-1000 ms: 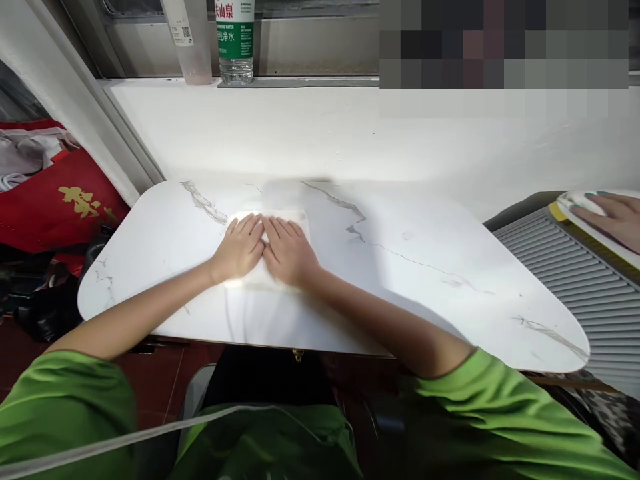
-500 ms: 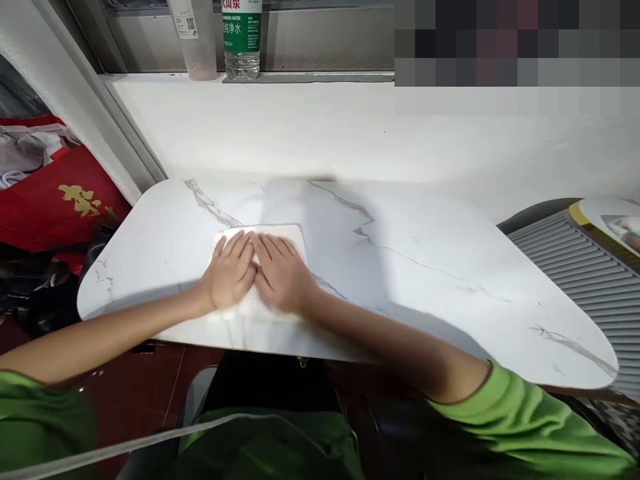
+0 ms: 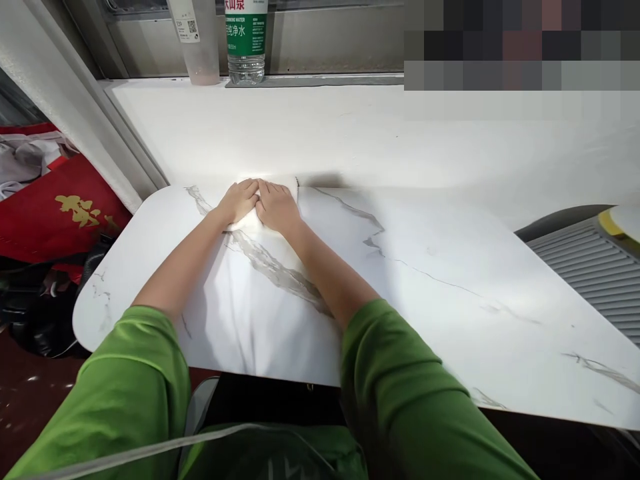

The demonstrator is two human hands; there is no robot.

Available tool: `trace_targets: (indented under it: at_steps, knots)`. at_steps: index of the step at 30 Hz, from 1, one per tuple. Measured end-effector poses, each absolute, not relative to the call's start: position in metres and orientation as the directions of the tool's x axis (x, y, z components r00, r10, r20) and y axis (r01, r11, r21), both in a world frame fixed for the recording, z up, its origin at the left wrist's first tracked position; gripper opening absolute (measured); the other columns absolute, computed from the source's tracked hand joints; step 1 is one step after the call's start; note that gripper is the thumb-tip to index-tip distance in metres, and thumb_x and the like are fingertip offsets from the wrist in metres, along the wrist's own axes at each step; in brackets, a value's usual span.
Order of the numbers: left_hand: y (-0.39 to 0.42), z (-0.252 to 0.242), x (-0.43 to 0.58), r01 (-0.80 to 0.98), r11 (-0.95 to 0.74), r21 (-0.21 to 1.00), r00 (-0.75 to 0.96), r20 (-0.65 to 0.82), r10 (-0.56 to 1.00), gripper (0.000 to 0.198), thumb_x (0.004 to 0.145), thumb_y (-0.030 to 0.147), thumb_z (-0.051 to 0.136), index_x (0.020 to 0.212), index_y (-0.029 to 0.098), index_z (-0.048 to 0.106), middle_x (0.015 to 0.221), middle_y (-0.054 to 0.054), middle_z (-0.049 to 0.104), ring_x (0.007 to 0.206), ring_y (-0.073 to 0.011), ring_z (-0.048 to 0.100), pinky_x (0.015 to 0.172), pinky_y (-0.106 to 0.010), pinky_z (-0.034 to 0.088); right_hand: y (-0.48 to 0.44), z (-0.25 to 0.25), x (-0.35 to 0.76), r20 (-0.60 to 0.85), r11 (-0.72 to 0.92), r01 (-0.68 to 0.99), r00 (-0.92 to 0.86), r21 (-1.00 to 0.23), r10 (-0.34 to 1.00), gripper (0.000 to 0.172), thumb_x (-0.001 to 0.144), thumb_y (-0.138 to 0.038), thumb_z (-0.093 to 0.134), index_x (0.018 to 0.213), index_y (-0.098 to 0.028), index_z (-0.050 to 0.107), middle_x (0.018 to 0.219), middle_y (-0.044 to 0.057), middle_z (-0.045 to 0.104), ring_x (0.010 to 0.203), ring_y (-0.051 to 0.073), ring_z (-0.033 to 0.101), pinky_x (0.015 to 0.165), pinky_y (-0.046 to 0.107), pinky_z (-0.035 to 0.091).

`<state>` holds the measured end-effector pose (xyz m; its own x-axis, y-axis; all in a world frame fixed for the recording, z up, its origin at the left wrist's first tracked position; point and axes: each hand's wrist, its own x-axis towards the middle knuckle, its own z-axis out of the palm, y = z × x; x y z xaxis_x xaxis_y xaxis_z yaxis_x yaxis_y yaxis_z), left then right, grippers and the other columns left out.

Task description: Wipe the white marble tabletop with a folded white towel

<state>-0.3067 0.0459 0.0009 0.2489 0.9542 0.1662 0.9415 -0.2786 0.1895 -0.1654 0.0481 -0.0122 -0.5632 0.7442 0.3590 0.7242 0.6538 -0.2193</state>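
Two flat, open hands – L hand [image 3: 241,200], R hand [image 3: 276,207] – press small white cloth [image 3: 292,187], gripping nothing.

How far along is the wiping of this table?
In hand: left hand and right hand press the white folded cloth flat at the far edge of the white marble-look tabletop. Done: the surface shows no wiped trace. Left: likely the wide right side.

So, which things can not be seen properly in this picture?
The white cloth: head view, mostly covered by left hand and right hand.
The bottle: top cut off by the upper edge.
Upper right corner: hidden by a pixelated block.
The yellow-rimmed object: cut by the right edge.
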Motion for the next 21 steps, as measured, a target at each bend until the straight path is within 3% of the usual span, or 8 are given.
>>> trace_targets:
  at_steps: [8, 16, 21]
  knots:
    - [-0.051, 0.0, -0.318, 0.957, -0.225, 0.185, 0.209, 0.103, 0.972, 0.053, 0.098, 0.026, 0.025, 0.149, 0.013, 0.036, 0.159, -0.013, 0.033, 0.149, -0.0252, 0.026, 0.121, -0.049, 0.019, -0.033, -0.006, -0.163, 0.307, 0.735, 0.667, -0.678, -0.126, 0.668, 0.059, 0.095, -0.021, 0.033, 0.149, 0.005, 0.033, 0.15, 0.024, 0.043, 0.136, 0.032, 0.04, 0.115, 0.045, 0.027]
    - [-0.208, 0.009, -0.332, 0.975, -0.162, 0.149, 0.147, 0.11, 0.983, 0.056, 0.099, 0.03, 0.02, 0.152, 0.017, 0.031, 0.16, -0.01, 0.033, 0.15, -0.0242, 0.024, 0.123, -0.05, 0.018, -0.161, 0.0, -0.172, 0.369, 0.843, 0.514, -0.761, -0.159, 0.534, 0.064, 0.096, -0.032, 0.04, 0.147, 0.006, 0.036, 0.149, 0.028, 0.043, 0.137, 0.038, 0.041, 0.117, 0.051, 0.027]
    - [-0.232, 0.011, -0.328, 0.977, -0.15, 0.153, 0.136, 0.102, 0.986, 0.055, 0.1, 0.032, 0.02, 0.151, 0.016, 0.033, 0.159, -0.011, 0.035, 0.15, -0.0247, 0.025, 0.123, -0.051, 0.018, -0.169, 0.002, -0.16, 0.35, 0.882, 0.428, -0.81, -0.197, 0.471, 0.059, 0.098, -0.032, 0.034, 0.148, 0.001, 0.038, 0.151, 0.023, 0.044, 0.142, 0.032, 0.038, 0.12, 0.047, 0.027]
